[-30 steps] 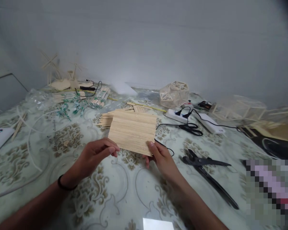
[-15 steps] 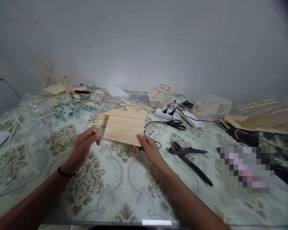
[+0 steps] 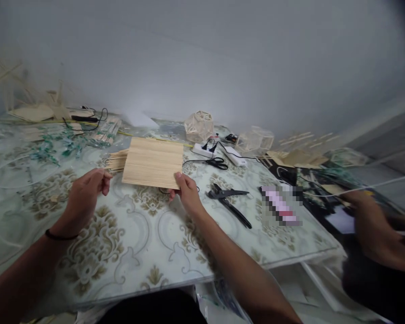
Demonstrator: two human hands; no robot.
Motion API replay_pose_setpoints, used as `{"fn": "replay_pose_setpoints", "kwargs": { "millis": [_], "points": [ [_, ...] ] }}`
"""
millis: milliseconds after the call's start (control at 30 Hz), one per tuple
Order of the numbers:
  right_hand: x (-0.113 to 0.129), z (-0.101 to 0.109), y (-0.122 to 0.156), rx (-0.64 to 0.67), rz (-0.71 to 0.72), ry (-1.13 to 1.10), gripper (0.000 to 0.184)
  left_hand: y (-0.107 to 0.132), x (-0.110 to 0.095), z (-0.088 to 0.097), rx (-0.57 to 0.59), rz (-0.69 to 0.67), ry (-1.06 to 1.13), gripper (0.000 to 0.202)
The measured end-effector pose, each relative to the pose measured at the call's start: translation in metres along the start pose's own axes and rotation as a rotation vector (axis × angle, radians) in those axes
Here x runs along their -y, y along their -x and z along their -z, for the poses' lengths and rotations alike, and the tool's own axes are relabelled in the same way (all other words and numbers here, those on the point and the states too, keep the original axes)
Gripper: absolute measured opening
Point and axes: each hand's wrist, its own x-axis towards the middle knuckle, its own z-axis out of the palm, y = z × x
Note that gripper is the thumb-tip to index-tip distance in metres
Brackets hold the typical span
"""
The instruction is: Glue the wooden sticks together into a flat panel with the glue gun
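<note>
My right hand (image 3: 186,191) pinches the near right corner of a flat panel of glued wooden sticks (image 3: 153,162) and holds it just above the patterned table (image 3: 145,234). My left hand (image 3: 87,194) hovers a short way left of the panel with its fingers curled, touching nothing I can see. A bundle of loose sticks (image 3: 116,160) lies behind the panel's left edge.
Black pliers (image 3: 228,201) and black scissors (image 3: 216,163) lie right of the panel, with a white power strip (image 3: 204,150) and cables behind. Stick-frame models (image 3: 198,126) stand by the wall. Another person's arm (image 3: 374,234) reaches in at the right edge.
My left hand let go of the panel and drew back left, leaving the right hand alone holding it. The view swung right, bringing the table's near edge and another person's arm into sight.
</note>
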Motion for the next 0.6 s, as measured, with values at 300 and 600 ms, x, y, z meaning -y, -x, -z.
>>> {"fn": "replay_pose_setpoints", "kwargs": {
  "millis": [300, 600],
  "points": [
    [0.008, 0.003, -0.005, -0.107, 0.071, -0.075, 0.045, 0.010, -0.008, -0.006, 0.047, 0.031, -0.018, 0.019],
    [0.013, 0.003, -0.004, -0.132, 0.080, -0.067, 0.054, 0.021, -0.045, -0.004, 0.061, -0.083, -0.198, 0.021]
  ]
}}
